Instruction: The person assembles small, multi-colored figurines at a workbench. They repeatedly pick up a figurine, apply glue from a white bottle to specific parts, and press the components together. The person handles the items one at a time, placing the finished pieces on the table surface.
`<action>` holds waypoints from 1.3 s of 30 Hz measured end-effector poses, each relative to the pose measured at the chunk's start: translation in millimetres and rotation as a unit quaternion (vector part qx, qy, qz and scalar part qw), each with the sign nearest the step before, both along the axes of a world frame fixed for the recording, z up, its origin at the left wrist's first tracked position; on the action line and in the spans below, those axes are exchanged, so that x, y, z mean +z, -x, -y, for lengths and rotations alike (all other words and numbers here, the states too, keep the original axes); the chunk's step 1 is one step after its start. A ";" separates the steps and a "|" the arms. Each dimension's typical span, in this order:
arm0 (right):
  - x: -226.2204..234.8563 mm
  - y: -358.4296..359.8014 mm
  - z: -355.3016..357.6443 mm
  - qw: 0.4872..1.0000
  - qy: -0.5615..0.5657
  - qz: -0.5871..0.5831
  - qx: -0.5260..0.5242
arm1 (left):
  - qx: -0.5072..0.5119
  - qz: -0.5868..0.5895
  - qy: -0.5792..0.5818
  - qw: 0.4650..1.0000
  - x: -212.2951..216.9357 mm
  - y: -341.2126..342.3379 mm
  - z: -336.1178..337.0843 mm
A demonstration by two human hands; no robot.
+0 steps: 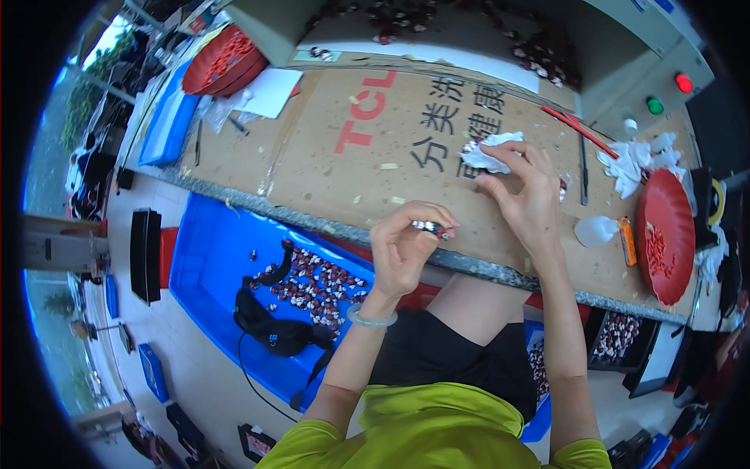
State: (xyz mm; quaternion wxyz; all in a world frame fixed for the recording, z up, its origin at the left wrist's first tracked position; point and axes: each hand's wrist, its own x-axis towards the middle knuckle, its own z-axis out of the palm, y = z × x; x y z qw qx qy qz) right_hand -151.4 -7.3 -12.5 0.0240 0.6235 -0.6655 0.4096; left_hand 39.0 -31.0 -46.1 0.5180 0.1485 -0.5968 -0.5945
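Over a cardboard-lined counter [308, 224], two bare hands work among soft cloth and glossy little pieces

From where I stand, the left hand [400, 252] is curled nearly closed near the counter's speckled, stone-like edge, thumb and fingers pinching a small shiny piece [430, 228], silvery with dark red. The right hand [531, 191] is half open and arched, its fingertips on a crumpled white cloth [502, 159]; whether it grips a fold, I cannot tell. Beneath both spreads flat brown cardboard [328, 176], scuffed and flecked with pale scraps.

To the right sits a scalloped red dish [678, 211] with thin red bits in it, just beside a rounded, translucent white bottle [596, 231] and a slim orange box [627, 242]. More rumpled white cloths [626, 166] lie near slender red sticks [580, 130].

Below the counter, a smooth blue plastic tub [207, 250] holds a loose scatter of dark red and silvery pieces [316, 288], with a black strapped pouch [269, 328] slumped beside them.
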 end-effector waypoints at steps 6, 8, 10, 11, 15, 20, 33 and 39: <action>-2.3 3.2 2.7 0.990 0.122 -0.059 -0.023 | 0.000 0.004 0.020 1.000 0.5 0.9 2.9; 12.6 -1.0 -14.0 0.988 0.138 -0.030 -0.054 | 0.003 0.012 0.027 1.000 -2.5 5.9 1.3; 15.0 -5.2 -29.8 0.994 0.107 0.007 -0.028 | 0.001 0.021 0.039 0.999 -3.7 13.2 1.3; 16.0 -5.7 -34.4 0.995 0.092 0.026 -0.016 | -0.003 0.021 0.030 0.999 -4.7 16.7 -1.0; 21.7 -4.4 -35.0 0.999 0.034 0.023 0.032 | -0.026 0.019 0.018 0.999 -5.4 25.8 -4.9; -12.3 14.0 -1.2 0.998 -0.030 -0.023 0.047 | -0.038 0.006 0.011 0.999 -1.1 37.4 -5.3; 27.9 -9.8 -59.6 0.924 -0.106 0.328 0.166 | -0.025 0.050 0.013 0.998 -6.5 33.2 -5.0; 19.8 -7.3 -53.1 0.904 -0.136 0.383 0.133 | -0.018 0.053 0.036 0.998 -4.7 35.3 -3.2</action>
